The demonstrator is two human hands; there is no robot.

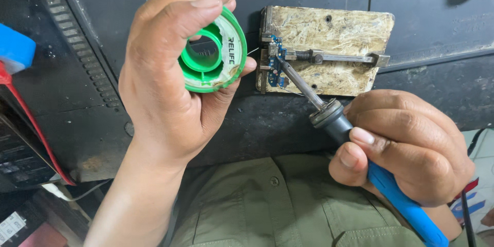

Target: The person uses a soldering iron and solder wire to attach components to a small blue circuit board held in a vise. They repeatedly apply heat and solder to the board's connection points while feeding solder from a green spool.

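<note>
My left hand (164, 77) grips a green spool of solder wire (212, 54), and a thin strand runs from it toward a small blue circuit board (276, 64). That board is clamped at the left edge of a worn metal holder plate (334, 36) by a spring-loaded bar (334, 57). My right hand (406, 144) holds a soldering iron with a blue handle (396, 195) and a black collar. Its metal tip (282, 63) touches the blue board.
The holder lies on a dark, stained work mat (422, 10). A black ridged device (77, 72) with a red edge and a blue object (15, 49) sit at the left. My olive shirt (267, 206) fills the bottom. Cables and printed packaging lie at the far right (476, 195).
</note>
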